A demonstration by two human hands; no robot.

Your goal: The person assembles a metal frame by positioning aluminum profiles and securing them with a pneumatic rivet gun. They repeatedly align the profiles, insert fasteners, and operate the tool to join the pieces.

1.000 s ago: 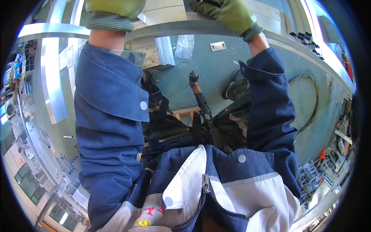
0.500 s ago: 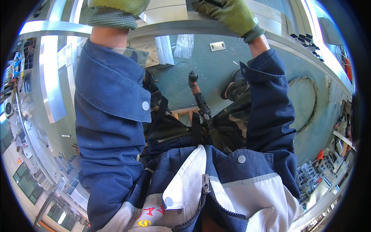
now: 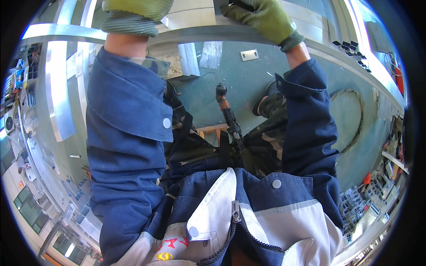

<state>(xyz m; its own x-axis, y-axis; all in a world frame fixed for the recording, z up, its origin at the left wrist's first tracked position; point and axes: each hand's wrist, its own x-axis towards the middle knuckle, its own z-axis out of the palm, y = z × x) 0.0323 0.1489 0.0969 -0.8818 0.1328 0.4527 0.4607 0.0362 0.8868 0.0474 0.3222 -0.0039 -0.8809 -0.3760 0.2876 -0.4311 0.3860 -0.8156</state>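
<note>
Barely shifted since second ago, so same spot being worked: gloved right hand (image 3: 262,20), one o'clock, curled round slim black object (image 3: 243,5) near twelve; left hand (image 3: 137,11), eleven o'clock, fingers cropped, grip unclear.

Sideways room between left hand (image 3: 138,12) and right hand (image 3: 262,21), over the pale panel (image 3: 195,17). Long metal bar (image 3: 208,33) runs across under both wrists, blocks a straight drop there. Body side of it: gap down to the floor (image 3: 199,97) between the sleeves (image 3: 126,106), split by a black-and-orange tool (image 3: 228,116) (angled up from between the legs). Silver profile (image 3: 189,60) narrows its left side; black-ended tubes (image 3: 349,46) crowd the far right.
</note>
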